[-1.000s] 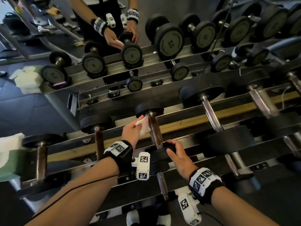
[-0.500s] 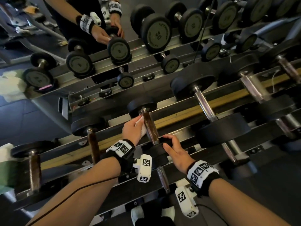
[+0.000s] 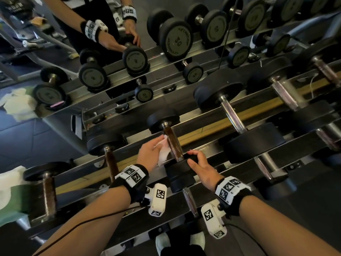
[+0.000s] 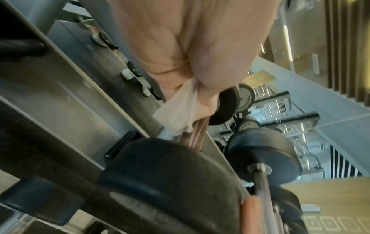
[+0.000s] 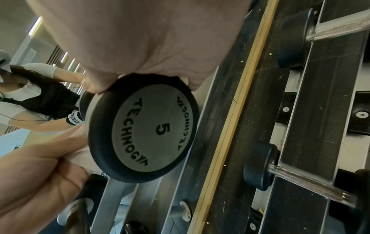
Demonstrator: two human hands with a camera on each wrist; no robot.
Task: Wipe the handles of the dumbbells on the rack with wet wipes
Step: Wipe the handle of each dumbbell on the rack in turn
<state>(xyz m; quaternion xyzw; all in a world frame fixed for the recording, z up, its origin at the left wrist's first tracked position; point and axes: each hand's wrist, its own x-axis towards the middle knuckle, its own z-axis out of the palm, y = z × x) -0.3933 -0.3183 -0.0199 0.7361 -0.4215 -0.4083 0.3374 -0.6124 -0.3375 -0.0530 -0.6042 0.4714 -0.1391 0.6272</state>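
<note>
Dumbbell [image 3: 170, 137], small, marked 5 on its end plate, lying across the rack [image 3: 230, 115] rails directly ahead of both hands. Right hand [image 3: 201, 166]: fingers and thumb curled over the rim of the near head [image 3: 180, 171], gripping it. Left hand [image 3: 149, 151]: closed on a white wet wipe [image 3: 164, 151], which it presses against the side of the brown handle [image 3: 172, 143], just beside the right hand's fingertips. Handling, judged: the dumbbell is light for its kind but rigid and round, inclined to roll on the rails, so a hold on the near head is the sound place to steady or turn it; the handle looks smooth and will be slick once damp. The wipe is limp, thin and easily bunched; best kept folded around the bar under the fingers. Beyond the left hand, further brown-handled dumbbells [image 3: 110, 159] on the same rails; beyond the right hand, heavier chrome-handled ones [image 3: 233, 115].
</note>
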